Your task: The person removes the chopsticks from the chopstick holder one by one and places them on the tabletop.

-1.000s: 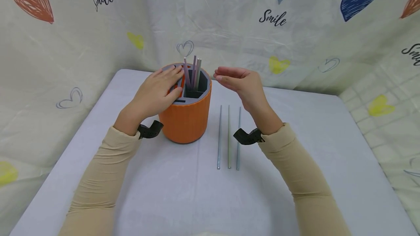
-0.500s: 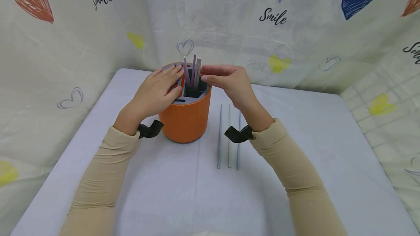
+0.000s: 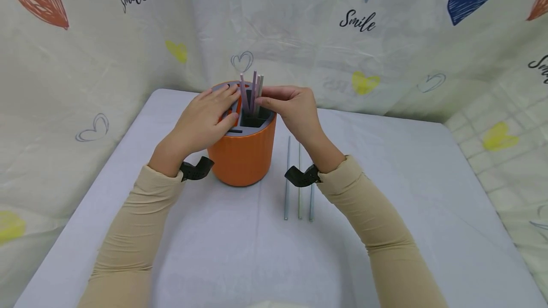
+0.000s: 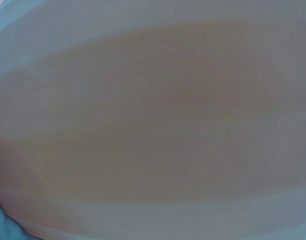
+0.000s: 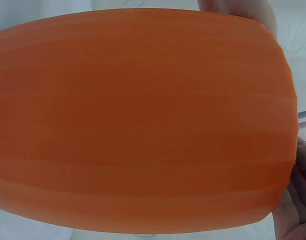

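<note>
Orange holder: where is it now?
In the head view, the orange holder stands left of centre on the table, left hand on its top, three lying sticks to its right.

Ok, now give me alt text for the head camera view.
A person's left grip rests on top of an orange pot, while their right grip is at the slender sticks standing in it, contact unclear. Three more sticks lie side by side on a white table before a heart-printed backdrop.

The orange pot (image 3: pixel 241 163) looks like matt plastic
</note>
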Available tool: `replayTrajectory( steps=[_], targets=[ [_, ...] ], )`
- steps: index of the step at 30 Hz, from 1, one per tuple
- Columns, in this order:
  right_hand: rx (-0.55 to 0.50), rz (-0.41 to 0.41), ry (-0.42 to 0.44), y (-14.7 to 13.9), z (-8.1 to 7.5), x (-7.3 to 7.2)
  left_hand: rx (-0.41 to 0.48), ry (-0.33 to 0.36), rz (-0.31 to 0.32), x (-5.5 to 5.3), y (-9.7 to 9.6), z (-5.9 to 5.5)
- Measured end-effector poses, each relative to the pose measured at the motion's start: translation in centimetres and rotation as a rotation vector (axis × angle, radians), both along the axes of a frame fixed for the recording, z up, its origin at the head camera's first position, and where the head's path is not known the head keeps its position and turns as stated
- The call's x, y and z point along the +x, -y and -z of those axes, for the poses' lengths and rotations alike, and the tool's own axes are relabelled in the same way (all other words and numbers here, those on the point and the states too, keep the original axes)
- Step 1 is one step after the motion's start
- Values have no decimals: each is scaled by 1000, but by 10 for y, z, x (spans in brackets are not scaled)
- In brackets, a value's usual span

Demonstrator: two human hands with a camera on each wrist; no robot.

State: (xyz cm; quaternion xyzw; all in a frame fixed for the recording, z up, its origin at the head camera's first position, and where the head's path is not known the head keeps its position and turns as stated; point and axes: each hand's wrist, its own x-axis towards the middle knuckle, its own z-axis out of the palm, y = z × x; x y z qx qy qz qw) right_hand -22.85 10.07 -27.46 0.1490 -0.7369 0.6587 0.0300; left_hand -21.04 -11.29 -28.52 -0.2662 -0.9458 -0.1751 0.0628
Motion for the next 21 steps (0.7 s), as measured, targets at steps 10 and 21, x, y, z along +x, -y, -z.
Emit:
replayTrajectory(
  steps=[10,21],
  targets=[
    [-20,48,-46,-3,-6,6,-8,13,-5,0,0,0],
    [-247,12,-83,-7,-44,21,-9,1,-1,0,1,0]
  ],
)
